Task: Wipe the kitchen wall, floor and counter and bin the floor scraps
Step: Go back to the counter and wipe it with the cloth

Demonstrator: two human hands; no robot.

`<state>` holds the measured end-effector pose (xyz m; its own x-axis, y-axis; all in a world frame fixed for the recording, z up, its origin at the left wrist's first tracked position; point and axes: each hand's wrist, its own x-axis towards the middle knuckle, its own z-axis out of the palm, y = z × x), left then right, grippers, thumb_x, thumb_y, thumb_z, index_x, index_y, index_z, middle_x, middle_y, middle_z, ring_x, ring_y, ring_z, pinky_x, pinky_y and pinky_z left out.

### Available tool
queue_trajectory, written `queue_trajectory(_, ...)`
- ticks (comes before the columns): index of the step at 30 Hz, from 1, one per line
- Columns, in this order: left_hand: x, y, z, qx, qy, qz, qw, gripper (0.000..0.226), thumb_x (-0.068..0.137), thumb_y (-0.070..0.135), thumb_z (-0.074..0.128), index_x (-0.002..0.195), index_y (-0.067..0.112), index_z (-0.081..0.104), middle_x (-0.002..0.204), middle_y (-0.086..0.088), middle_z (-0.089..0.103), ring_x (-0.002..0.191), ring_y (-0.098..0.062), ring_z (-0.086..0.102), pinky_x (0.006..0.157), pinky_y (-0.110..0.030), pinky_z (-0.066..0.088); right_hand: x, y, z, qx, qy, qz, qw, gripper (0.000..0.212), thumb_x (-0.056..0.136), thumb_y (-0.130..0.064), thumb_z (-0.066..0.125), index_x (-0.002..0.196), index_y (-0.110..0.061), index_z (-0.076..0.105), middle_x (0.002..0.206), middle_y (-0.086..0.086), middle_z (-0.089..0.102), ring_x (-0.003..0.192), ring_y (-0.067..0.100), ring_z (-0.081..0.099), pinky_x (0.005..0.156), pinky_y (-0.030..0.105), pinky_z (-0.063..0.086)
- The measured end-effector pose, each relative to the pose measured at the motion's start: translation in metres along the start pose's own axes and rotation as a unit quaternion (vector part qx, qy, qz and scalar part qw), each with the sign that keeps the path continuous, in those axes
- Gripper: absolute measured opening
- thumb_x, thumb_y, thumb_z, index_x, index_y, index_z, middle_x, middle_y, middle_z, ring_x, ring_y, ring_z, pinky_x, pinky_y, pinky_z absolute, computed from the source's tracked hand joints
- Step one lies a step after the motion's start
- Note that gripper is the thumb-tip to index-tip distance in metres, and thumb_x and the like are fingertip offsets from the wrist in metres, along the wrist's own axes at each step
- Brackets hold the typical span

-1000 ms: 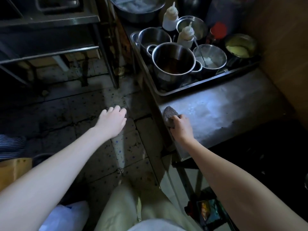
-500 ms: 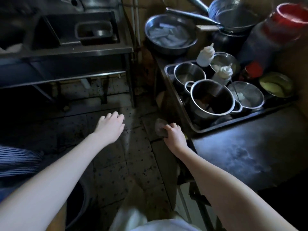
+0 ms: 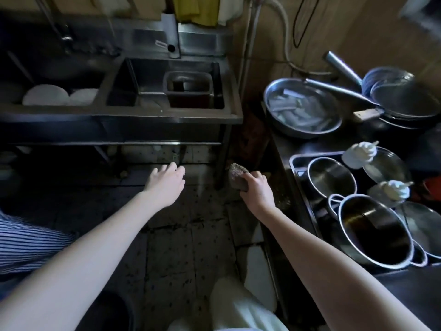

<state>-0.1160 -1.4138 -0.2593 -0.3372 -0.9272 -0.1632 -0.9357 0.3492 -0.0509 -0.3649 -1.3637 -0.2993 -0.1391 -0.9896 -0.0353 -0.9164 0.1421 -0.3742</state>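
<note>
Right hand (image 3: 256, 194) grips the scouring pad (image 3: 236, 177), which looks dark, coarse and speckled, rounded on top. It sits below the sink (image 3: 119, 115) rim, just right of the sink's front leg. Left hand (image 3: 167, 181) hangs below the sink, fingers loose, holding nothing. Fingers bury the pad's lower end, and the floor under the sink is too dark to read.

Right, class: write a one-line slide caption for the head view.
Right hand grips a scouring pad over the tiled floor; left hand open, sink ahead.
</note>
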Motion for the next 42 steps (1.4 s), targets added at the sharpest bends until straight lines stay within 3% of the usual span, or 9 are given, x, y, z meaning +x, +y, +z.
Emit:
queue_trajectory(23, 0.256, -0.103, -0.023, -0.039, -0.028, -0.12, 0.992, 0.025, 0.099, 0.026, 0.037, 0.119, 0.017, 0.049, 0.124, -0.004, 0.049, 0.115, -0.025, 0.049, 0.094, -0.041, 0.038, 0.343, -0.072, 0.015, 0.038, -0.054, -0.068, 0.995, 0.052, 0.08, -0.013, 0.064, 0.129, -0.022, 0.052, 0.118, 0.006, 0.049, 0.114, 0.025, 0.043, 0.084, 0.036, 0.048)
queue_trajectory(34, 0.294, -0.124, -0.021, -0.037, -0.038, -0.122, 0.991, 0.028, 0.099, 0.026, 0.041, 0.124, 0.017, 0.044, 0.126, -0.005, 0.048, 0.117, -0.026, 0.049, 0.096, -0.041, 0.038, 0.384, -0.081, 0.044, -0.012, -0.126, -0.062, 0.99, 0.052, 0.082, -0.017, 0.063, 0.131, -0.022, 0.048, 0.119, 0.01, 0.049, 0.112, 0.029, 0.044, 0.08, 0.039, 0.051)
queue_trajectory(42, 0.305, -0.139, -0.037, -0.03, -0.027, -0.099, 0.994, 0.026, 0.099, 0.025, 0.041, 0.122, 0.016, 0.045, 0.126, -0.006, 0.048, 0.116, -0.026, 0.048, 0.097, -0.042, 0.037, 0.378, -0.089, 0.029, -0.057, -0.096, -0.049, 0.993, 0.048, 0.083, -0.035, 0.064, 0.127, -0.02, 0.051, 0.121, 0.007, 0.048, 0.112, 0.026, 0.046, 0.078, 0.038, 0.052)
